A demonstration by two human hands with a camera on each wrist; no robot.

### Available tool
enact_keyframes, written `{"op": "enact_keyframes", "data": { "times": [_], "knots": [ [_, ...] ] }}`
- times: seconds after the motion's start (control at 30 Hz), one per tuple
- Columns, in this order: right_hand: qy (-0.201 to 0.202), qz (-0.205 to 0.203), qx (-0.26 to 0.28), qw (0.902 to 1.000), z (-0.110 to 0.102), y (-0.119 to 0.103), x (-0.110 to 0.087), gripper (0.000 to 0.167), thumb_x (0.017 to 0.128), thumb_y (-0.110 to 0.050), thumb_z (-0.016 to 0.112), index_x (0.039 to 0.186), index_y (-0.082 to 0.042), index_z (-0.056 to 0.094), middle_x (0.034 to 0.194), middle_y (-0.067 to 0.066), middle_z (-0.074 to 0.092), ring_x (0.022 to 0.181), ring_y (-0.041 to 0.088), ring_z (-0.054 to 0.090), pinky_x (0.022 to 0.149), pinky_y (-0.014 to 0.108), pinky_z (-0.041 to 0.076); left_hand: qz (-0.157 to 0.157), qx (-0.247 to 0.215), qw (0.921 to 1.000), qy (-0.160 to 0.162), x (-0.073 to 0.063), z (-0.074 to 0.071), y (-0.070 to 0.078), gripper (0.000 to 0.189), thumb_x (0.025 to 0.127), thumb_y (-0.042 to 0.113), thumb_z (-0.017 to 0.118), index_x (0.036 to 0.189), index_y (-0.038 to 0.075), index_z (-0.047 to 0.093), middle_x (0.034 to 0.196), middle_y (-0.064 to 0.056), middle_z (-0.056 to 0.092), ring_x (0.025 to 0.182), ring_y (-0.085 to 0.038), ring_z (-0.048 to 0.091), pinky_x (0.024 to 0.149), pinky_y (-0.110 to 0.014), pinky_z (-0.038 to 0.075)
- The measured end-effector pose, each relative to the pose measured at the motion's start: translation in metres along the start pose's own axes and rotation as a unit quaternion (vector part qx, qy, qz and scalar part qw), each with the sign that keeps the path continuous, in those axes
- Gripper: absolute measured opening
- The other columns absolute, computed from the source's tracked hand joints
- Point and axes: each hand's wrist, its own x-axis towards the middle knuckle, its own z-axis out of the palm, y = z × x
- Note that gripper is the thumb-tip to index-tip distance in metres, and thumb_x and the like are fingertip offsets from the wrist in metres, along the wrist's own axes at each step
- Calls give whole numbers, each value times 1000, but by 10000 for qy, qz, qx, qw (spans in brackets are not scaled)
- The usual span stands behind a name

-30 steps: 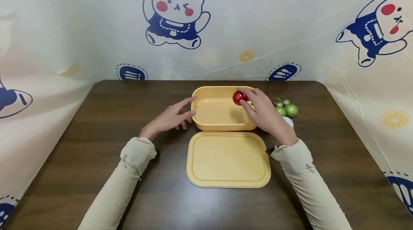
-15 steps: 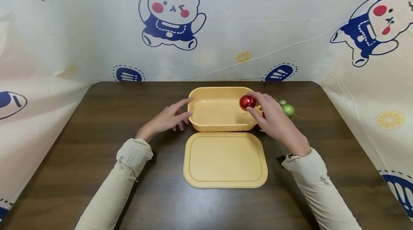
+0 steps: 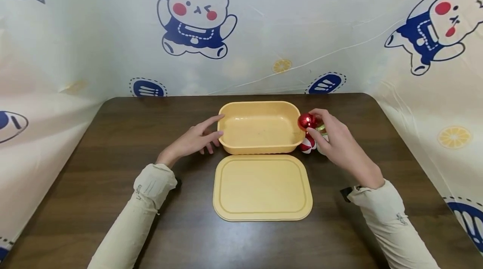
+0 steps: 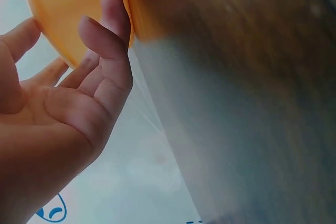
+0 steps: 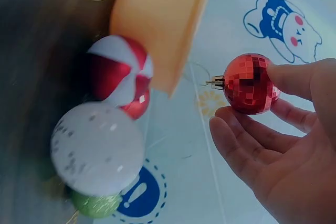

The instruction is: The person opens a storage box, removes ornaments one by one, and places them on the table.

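Note:
A shiny red Christmas bauble (image 3: 306,121) is pinched between the thumb and fingers of my right hand (image 3: 337,141), just past the right rim of a yellow plastic box (image 3: 260,150). Its faceted surface and small metal cap face the right wrist camera, where the bauble (image 5: 249,84) appears raised above other ornaments. My left hand (image 3: 190,139) touches the box's left side, thumb and index fingertip at the rim and the fingers extended. In the left wrist view, the other fingers of the left hand (image 4: 79,98) overlap the box wall (image 4: 68,9). Inside, the box shows a bare floor.
Flat in front of the box lies its yellow lid (image 3: 263,188). Right of the box sit a red-and-white bauble (image 3: 308,144), a white speckled bauble (image 5: 98,148) and a green one (image 5: 97,205), partly behind my right hand. A patterned cloth (image 3: 264,30) hangs behind the brown table (image 3: 124,151).
My right hand has carried the red bauble rightward, from over the box to beyond its right rim. The left hand stays at the box's left side. The head view has shifted slightly.

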Motion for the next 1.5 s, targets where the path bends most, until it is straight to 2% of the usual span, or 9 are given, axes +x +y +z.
{"op": "enact_keyframes", "data": {
  "times": [0.2,0.57,0.73,1.0,1.3,1.33,1.4,1.47,1.5],
  "knots": [
    [-75,215,-80,9997,-5,15,-14,50,96,-10,66,138,-1,41,124,20,59,110,33,60,84,52,56,4,-13,10000,-93,-7,0,18,60,106,28,50,159,18,24,100,-27,69,83,-45,66,66,-46,56],
    [160,359,-123,9992,-24,37,-18,45,98,-11,63,137,-4,41,118,20,62,97,32,65,80,54,56,169,53,9998,49,5,0,-10,61,103,42,51,158,33,25,95,-16,72,75,-32,68,61,-40,55],
    [191,574,-121,9981,-34,44,-21,45,98,-13,63,137,-4,42,116,22,63,93,35,67,80,55,54,169,81,9998,50,5,0,-11,62,102,44,52,157,33,26,95,-16,71,75,-31,68,61,-40,55],
    [51,787,-70,9969,-39,52,-23,43,100,-18,61,136,-4,44,116,24,64,101,37,65,85,56,52,138,100,9999,31,3,0,-11,61,103,46,51,157,34,26,96,-15,71,76,-30,68,62,-39,56],
    [-54,1105,79,9938,-43,64,-26,43,100,-23,62,136,-6,45,113,27,66,95,42,68,82,58,54,100,179,9998,87,4,1,-13,61,102,49,50,156,37,26,95,-13,71,74,-27,68,61,-38,56],
    [-47,1110,96,9938,-44,66,-27,43,100,-23,62,135,-5,45,112,28,66,95,43,68,81,57,54,116,171,9998,79,4,1,-13,61,102,49,50,157,36,26,95,-13,71,74,-27,68,60,-38,56],
    [-30,1080,126,9941,-45,70,-28,43,99,-22,63,135,-5,45,111,28,66,93,43,68,78,40,59,107,124,9999,49,2,1,-9,61,103,46,50,157,33,25,95,-16,70,75,-31,68,61,-40,56],
    [-27,1020,122,9947,-45,74,-28,43,99,-21,63,134,-3,46,109,28,66,92,43,68,74,22,56,123,80,9999,32,3,1,-9,61,103,45,49,158,31,25,96,-17,70,75,-32,68,61,-41,56],
    [-43,990,100,9950,-45,76,-29,42,99,-21,63,133,-3,47,109,29,67,92,43,68,73,20,55,126,67,9999,34,3,1,-9,61,104,45,49,158,31,25,96,-18,70,75,-32,68,60,-41,56]
  ]
}}
